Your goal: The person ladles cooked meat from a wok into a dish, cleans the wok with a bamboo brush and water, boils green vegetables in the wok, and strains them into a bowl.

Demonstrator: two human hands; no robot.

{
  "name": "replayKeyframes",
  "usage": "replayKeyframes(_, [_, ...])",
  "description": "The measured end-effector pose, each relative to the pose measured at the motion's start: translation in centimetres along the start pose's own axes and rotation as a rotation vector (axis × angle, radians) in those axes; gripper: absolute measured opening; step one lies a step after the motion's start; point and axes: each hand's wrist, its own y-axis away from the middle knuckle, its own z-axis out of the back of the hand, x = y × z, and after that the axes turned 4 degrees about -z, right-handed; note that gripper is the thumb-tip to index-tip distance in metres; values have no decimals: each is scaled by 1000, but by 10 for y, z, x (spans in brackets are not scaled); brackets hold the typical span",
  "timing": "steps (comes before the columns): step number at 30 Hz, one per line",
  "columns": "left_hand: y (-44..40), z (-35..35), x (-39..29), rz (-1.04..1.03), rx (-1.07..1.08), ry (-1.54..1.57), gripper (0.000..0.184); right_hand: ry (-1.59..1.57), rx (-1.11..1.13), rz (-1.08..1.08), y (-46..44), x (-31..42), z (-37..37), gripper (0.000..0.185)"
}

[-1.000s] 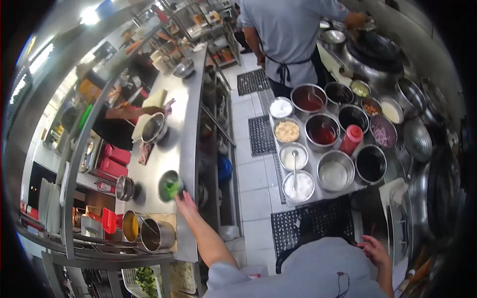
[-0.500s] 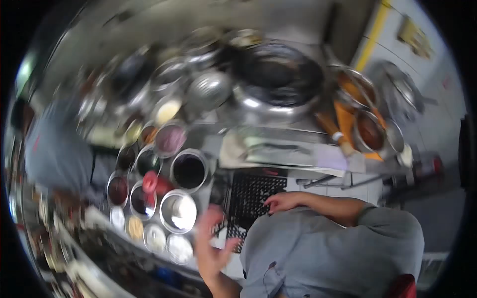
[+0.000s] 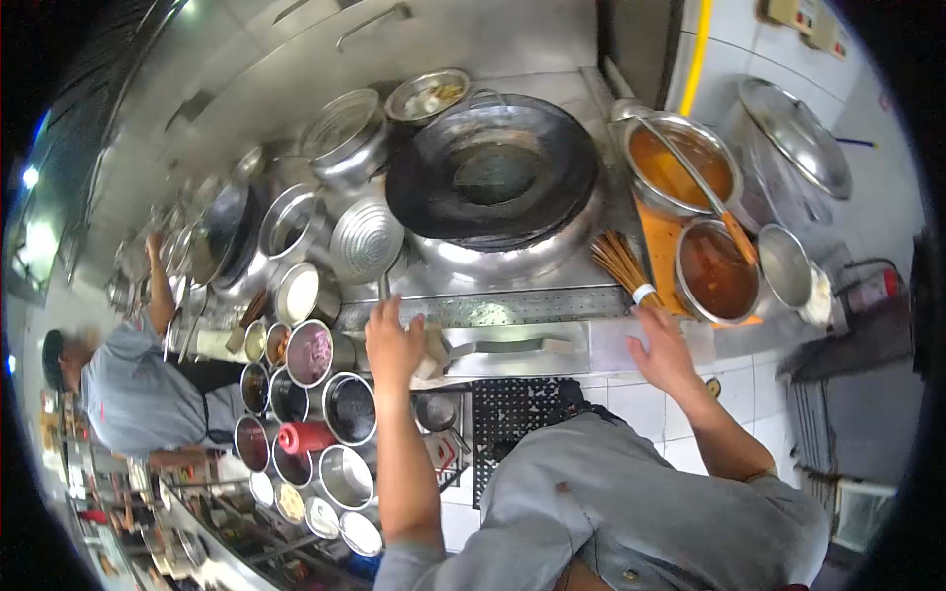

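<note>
My left hand (image 3: pixel 394 345) reaches over the stove's front edge with its fingers stretched out and thumb apart. Its fingertips are at the handle end of a round metal skimmer (image 3: pixel 368 239); whether they touch it I cannot tell. Over on the right, my right hand (image 3: pixel 665 347) has its thumb spread away from the fingers. Those fingers lie by the white band of a bamboo wok brush (image 3: pixel 621 264), and contact is unclear. Between and beyond both hands sits a black wok (image 3: pixel 424 187) on the burner, with a little liquid at its bottom.
Metal pots of orange broth (image 3: pixel 680 163) and reddish sauce (image 3: pixel 717 271) stand right, a long-handled ladle (image 3: pixel 690 169) across the first. Several seasoning pots surround a red bottle (image 3: pixel 305 436) at left. A co-worker (image 3: pixel 148 384) stands far left. A black mat (image 3: pixel 512 419) covers the floor.
Both my hands have moved forward from near my body, the left toward the skimmer and the right toward the brush. The view has shifted, and the co-worker shows more fully.
</note>
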Motion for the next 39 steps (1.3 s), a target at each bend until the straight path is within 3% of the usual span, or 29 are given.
replayKeyframes(2, [-14,-42,61,205,221,-66,55,148,36,-12,-3,-24,-9,56])
replayKeyframes(4, [-19,-73,105,205,220,-88,59,238,75,-38,-17,-35,-18,62])
replayKeyframes(8, [-21,-59,142,331,319,2,63,260,154,-185,-36,-41,-25,71])
replayKeyframes(9, [-16,-57,166,339,333,-145,59,257,150,-232,-44,-42,-26,72])
replayKeyframes(11, [-23,-17,164,823,516,622,42,274,250,-370,-55,-48,-31,74])
replayKeyframes(12, [-29,2,143,1017,461,1107,25,318,296,-416,-59,-48,-32,75])
replayKeyframes(13, [-29,-3,134,1224,117,1488,17,367,346,-455,-63,-46,-32,75])
replayKeyframes(14, [-25,-23,142,1176,204,1590,14,383,330,-447,-68,-42,-29,76])
replayKeyframes(17, [-19,-49,130,1127,321,1836,6,-90,287,-332,-66,-62,-7,74])
replayKeyframes(18, [-11,-27,108,1165,191,1782,2,-361,253,-331,-59,-58,6,71])
replayKeyframes(19, [12,-15,103,1003,221,1721,3,-631,210,-327,-53,-50,24,68])
replayKeyframes(21, [43,28,74,922,186,1381,23,-873,-32,-332,-48,62,70,69])
replayKeyframes(22, [47,51,60,870,202,1217,22,-979,-19,-360,-50,94,82,76])
replayKeyframes(24, [51,67,62,772,194,1049,24,-1197,214,-243,-66,119,89,77])
replayKeyframes(25, [43,83,58,707,182,979,24,-1133,313,-200,-81,136,91,72])
replayKeyframes(28, [11,93,59,497,218,868,44,-693,156,199,-144,195,49,64])
replayKeyframes(29, [-2,98,51,448,243,825,47,-503,-2,356,-164,213,34,65])
replayKeyframes(31, [-20,88,31,394,219,904,52,-106,-95,416,-206,231,15,70])
replayKeyframes(34, [-41,53,36,208,78,777,55,348,173,155,-223,250,31,66])
replayKeyframes(36, [-42,44,58,248,20,762,55,501,300,84,-243,219,52,51])
replayKeyframes(37, [-38,58,55,368,25,850,54,558,347,30,-256,194,56,41])
replayKeyframes(38, [-35,72,55,470,64,929,50,381,300,20,-260,172,63,38])
replayKeyframes(39, [-29,72,67,508,94,1044,46,229,384,-42,-266,164,75,53])
